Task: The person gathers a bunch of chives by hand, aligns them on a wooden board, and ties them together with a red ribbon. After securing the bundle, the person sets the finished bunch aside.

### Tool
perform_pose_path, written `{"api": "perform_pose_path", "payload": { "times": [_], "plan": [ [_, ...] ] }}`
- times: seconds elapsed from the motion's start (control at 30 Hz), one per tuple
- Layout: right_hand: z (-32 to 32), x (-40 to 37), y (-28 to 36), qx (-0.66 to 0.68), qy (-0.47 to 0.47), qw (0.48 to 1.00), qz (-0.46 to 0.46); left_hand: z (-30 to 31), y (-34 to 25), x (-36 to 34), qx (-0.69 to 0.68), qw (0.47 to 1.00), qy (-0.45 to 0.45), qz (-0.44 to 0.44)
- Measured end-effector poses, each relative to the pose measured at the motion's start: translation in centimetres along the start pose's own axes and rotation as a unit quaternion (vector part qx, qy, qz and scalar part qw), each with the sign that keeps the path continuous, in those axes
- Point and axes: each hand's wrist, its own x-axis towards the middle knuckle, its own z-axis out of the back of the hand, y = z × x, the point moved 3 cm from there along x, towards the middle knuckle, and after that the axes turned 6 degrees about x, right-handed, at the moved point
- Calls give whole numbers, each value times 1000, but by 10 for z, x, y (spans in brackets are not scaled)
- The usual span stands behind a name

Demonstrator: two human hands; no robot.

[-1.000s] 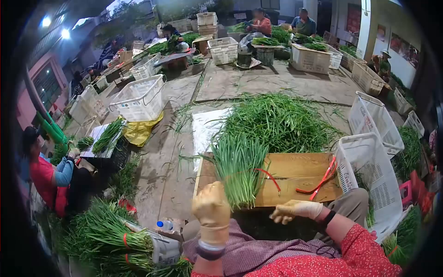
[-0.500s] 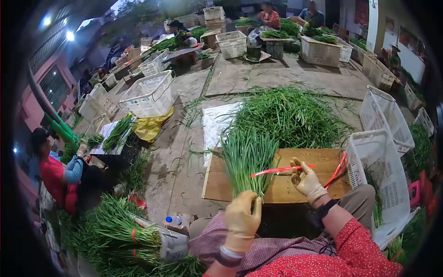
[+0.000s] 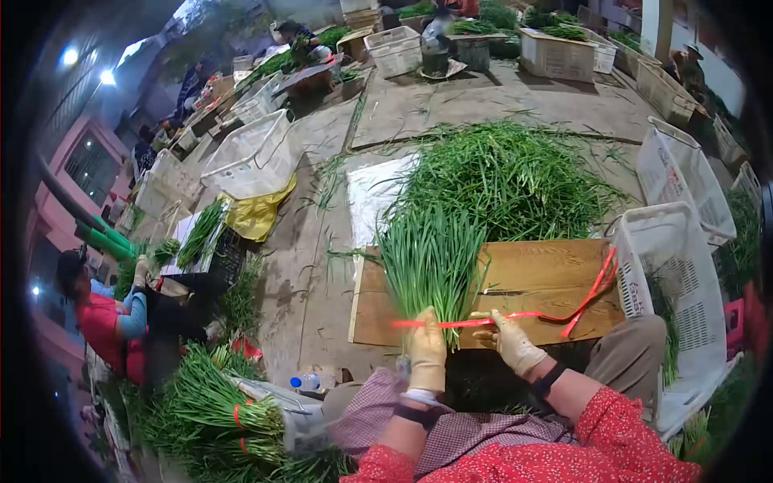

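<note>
A bunch of garlic chives (image 3: 431, 258) lies on a wooden board (image 3: 547, 270), its pale stem ends toward me. A strip of red tape (image 3: 527, 315) runs across the stems and trails right over the board. My left hand (image 3: 427, 358), in a tan glove, is closed at the stem ends, with the tape across its fingertips; whether it also grips stems is hard to see. My right hand (image 3: 514, 346), gloved too, pinches the tape just right of the bunch.
Behind the board is a large heap of loose chives (image 3: 507, 177). White plastic crates (image 3: 672, 298) stand at right, another crate (image 3: 254, 157) at back left. Tied bunches (image 3: 233, 406) lie at lower left near a blue-capped bottle (image 3: 306, 381). A person in pink (image 3: 109, 322) works at left.
My right hand has moved down and slightly left with the tape, which now lies lower, across the stems. My left hand has come up to the tape. The view has shifted slightly.
</note>
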Motion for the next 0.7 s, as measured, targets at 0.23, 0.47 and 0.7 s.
{"api": "perform_pose_path", "payload": {
  "times": [0.23, 0.47, 0.7],
  "plan": [
    [37, 84, -34, -161, -103, 982, 3, -3, -22, 18, 395, 916, -49, -48],
    [-33, 110, -37, -261, -187, 945, 56, 20, 67, 72, 253, 949, -125, 144],
    [-29, 125, -45, -341, -229, 897, 165, 20, 64, 76, 3, 966, 12, 258]
  ]
}}
